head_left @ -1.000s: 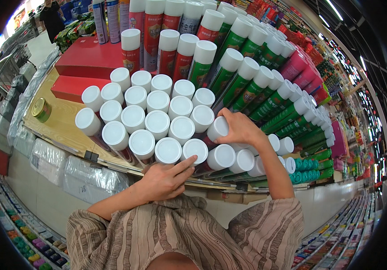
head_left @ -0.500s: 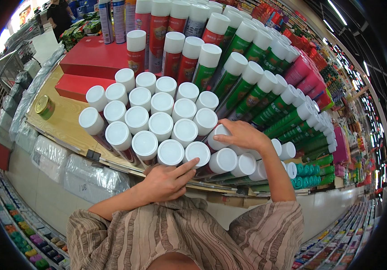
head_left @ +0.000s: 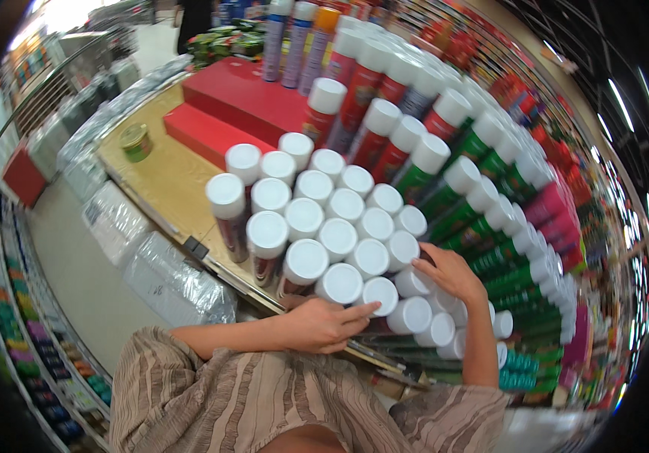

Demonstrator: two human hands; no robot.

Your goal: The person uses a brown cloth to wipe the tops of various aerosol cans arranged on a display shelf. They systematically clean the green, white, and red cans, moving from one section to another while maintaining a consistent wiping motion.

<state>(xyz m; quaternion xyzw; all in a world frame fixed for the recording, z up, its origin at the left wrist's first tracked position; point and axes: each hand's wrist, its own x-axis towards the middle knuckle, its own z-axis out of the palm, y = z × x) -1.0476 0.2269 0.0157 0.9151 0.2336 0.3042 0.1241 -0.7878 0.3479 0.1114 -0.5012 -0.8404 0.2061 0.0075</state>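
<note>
A tight cluster of upright spray cans with white caps [head_left: 337,239] stands on the table in front of me. My left hand [head_left: 326,325] is at the cluster's near edge, its index finger stretched over the cap of a front spray can [head_left: 379,295]. On the right side of the group, my right hand [head_left: 453,273] is open, with its fingertips against the caps next to a tilted spray can [head_left: 413,282]. The undersides of both hands are hidden, and neither one visibly grasps a can.
Rows of green spray cans [head_left: 491,230] stand at the right. Red stepped boxes [head_left: 237,94] are behind the cluster, with a small tin [head_left: 135,143] on the wooden tabletop [head_left: 160,181]. Plastic-wrapped packs [head_left: 169,283] line the table's left side.
My view has turned, so the cans and table sit further right and lower in the picture. Both hands stay against the cluster in nearly the same places.
</note>
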